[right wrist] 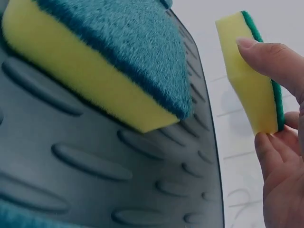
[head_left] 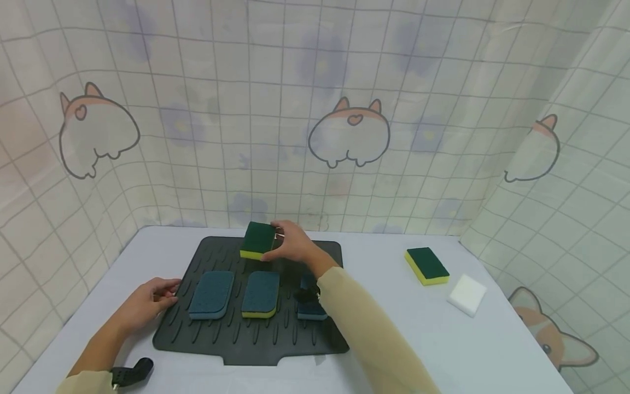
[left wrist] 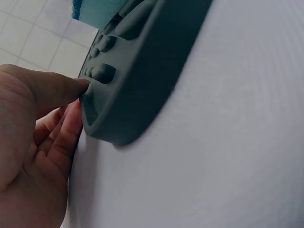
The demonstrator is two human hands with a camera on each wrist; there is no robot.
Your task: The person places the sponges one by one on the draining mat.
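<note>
Left hand [head_left: 147,298], far left: grip clamped on the edge of the dark ribbed mat [head_left: 197,336], thumb on top, fingers at the side. Mat lies flat on the white tabletop [head_left: 492,355]. On the mat, near row, left to right: all-blue sponge [head_left: 213,293], then blue-and-yellow sponge [head_left: 261,293], well apart from each other. Above the mat's far part: held sponge [head_left: 259,238], dark green scouring face, yellow foam, tilted. Right hand [head_left: 293,242] has it: grip pinched on the foam, thumb pressing in. Third blue sponge [head_left: 311,316] on the mat's right side, partly hidden by wrist gear [head_left: 308,294]. Off the mat, right: green-yellow sponge [head_left: 427,264], then white block [head_left: 467,295] just beside.
</note>
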